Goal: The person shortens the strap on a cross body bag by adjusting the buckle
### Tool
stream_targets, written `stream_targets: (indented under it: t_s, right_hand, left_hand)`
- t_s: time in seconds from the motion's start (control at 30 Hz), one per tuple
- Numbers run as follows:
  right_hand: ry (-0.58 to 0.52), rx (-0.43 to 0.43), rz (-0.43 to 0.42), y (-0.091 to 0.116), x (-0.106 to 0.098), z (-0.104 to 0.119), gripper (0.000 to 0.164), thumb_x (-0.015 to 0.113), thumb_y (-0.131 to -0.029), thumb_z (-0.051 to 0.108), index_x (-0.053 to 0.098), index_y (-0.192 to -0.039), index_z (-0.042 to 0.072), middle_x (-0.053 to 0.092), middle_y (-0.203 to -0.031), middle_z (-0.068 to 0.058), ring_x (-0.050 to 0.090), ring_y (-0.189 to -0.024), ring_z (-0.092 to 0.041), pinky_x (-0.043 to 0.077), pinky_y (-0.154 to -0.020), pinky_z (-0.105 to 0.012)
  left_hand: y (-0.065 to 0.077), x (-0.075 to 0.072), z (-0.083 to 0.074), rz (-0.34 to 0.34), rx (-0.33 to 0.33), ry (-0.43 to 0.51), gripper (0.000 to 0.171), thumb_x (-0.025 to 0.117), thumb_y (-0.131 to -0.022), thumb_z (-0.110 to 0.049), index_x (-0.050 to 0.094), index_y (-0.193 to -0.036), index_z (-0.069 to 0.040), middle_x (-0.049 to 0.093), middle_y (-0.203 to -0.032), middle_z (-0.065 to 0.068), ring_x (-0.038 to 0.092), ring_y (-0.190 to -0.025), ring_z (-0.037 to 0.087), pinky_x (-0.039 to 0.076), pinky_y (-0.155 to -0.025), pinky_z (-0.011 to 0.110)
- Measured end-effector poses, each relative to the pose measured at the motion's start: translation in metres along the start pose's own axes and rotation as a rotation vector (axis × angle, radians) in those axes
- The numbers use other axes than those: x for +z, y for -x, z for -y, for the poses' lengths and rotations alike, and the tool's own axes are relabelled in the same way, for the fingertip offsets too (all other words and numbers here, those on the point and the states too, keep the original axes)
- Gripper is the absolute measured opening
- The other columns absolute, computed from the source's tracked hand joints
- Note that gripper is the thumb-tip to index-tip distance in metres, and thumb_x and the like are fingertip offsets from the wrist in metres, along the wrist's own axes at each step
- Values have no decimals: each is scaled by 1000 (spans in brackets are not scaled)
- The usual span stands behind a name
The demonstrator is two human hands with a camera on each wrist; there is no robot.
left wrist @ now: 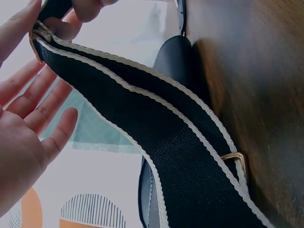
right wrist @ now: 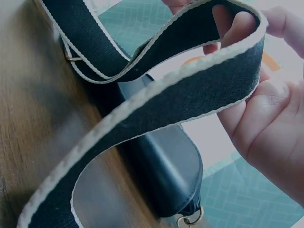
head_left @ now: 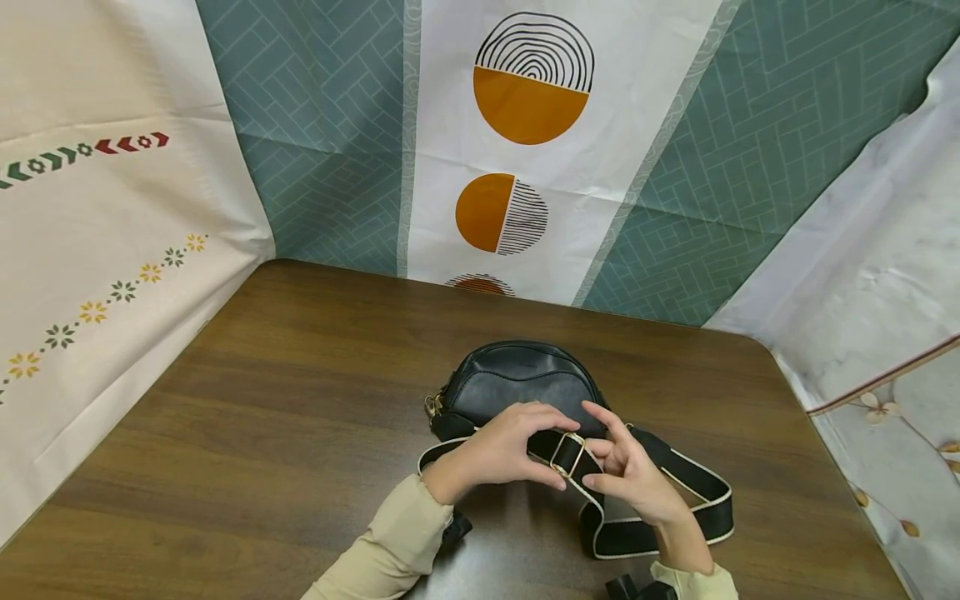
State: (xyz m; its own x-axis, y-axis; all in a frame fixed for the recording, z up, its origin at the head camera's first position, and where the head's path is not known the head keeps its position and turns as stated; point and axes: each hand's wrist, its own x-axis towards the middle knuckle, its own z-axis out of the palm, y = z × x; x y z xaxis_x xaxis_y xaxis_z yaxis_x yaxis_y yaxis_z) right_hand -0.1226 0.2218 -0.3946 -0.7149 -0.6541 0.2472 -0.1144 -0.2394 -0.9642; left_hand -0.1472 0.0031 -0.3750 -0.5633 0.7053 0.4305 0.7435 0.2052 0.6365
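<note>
A black wide strap with cream edging (head_left: 622, 537) loops in front of a small black half-round handbag (head_left: 517, 387) on the table. My left hand (head_left: 502, 446) pinches the strap's gold slide buckle (head_left: 567, 454) between thumb and fingertips; its other fingers spread straight behind the strap in the left wrist view. My right hand (head_left: 633, 475) holds the strap just right of the buckle, index finger raised. In the right wrist view, curled fingertips (right wrist: 240, 27) sit inside a bend of the strap, and the thumb lies against its outer side.
The brown wooden table (head_left: 262, 433) carries the bag and the lower strap loop. A second gold buckle (left wrist: 235, 159) shows lower on the strap. A gold clasp (head_left: 433, 405) hangs at the bag's left end. Patterned cloths (head_left: 330, 150) hang behind the table.
</note>
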Motion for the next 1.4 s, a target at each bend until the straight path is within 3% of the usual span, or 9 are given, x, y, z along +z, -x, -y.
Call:
stream_targets:
  t_s: [0.2, 0.37, 0.47, 0.57, 0.73, 1.0, 1.2, 1.4]
  right_hand:
    - [-2, -11, 9, 0, 0, 0, 75, 47, -79, -20, 12, -140, 7, 61, -103, -13, 60, -77, -13, 47, -64, -20]
    - [-28, -35, 34, 0, -1, -1, 63, 46, -82, -17, 18, -137, -2, 59, -109, -14, 60, -87, -18, 48, -71, -25]
    - [-7, -33, 22, 1, -1, -2, 48, 43, -85, -15, 34, -131, -3, 59, -109, -11, 61, -85, -17, 50, -67, -26]
    - [42, -14, -12, 3, -3, -3, 36, 38, -88, -14, 51, -119, 0, 62, -99, -7, 59, -74, -12, 49, -55, -25]
    - [64, -9, -56, 3, -4, -6, 35, 33, -91, -12, 60, -105, 5, 62, -83, -2, 55, -65, -8, 43, -46, -23]
    - [15, -45, -220, -1, 6, -9, 40, 40, -87, -14, 67, -103, 11, 66, -92, -1, 60, -75, -8, 48, -60, -18]
    - [-20, -32, -283, -3, 13, -7, 39, 42, -86, -13, 69, -98, 13, 66, -85, 1, 55, -61, -4, 41, -46, -14]
    - [-38, -14, -291, -4, 17, -5, 40, 41, -87, -13, 70, -95, 14, 65, -81, 2, 54, -58, -3, 40, -46, -14]
  left_hand:
    - [0, 0, 0, -2, 3, -41, 58, 80, -63, -28, 60, -113, -6, 61, -102, 0, 51, -98, 7, 36, -87, 25]
    - [2, 2, -1, -15, -9, -87, 56, 78, -65, -34, 62, -111, -7, 59, -96, -3, 51, -92, 6, 36, -81, 22]
    - [3, 3, -1, -58, -9, -93, 52, 78, -65, -35, 64, -107, -8, 59, -93, -4, 51, -89, 6, 36, -79, 22]
    - [3, 3, -2, -123, 1, -84, 47, 79, -64, -35, 65, -101, -10, 60, -90, -6, 53, -86, 5, 36, -78, 22]
    - [3, 3, -1, -193, 2, -16, 40, 79, -65, -30, 65, -97, -11, 59, -87, -7, 52, -79, 2, 37, -75, 21]
    - [3, 4, -1, -173, -9, 27, 41, 77, -68, -28, 63, -100, -8, 59, -92, -3, 51, -81, 2, 41, -72, 17]
    - [2, 4, -2, -166, -2, 6, 43, 76, -68, -28, 63, -104, -8, 61, -95, -3, 52, -89, 3, 39, -80, 21]
    - [2, 5, -4, -144, -48, 62, 44, 77, -69, -27, 64, -105, -7, 60, -96, -3, 52, -90, 3, 40, -80, 19]
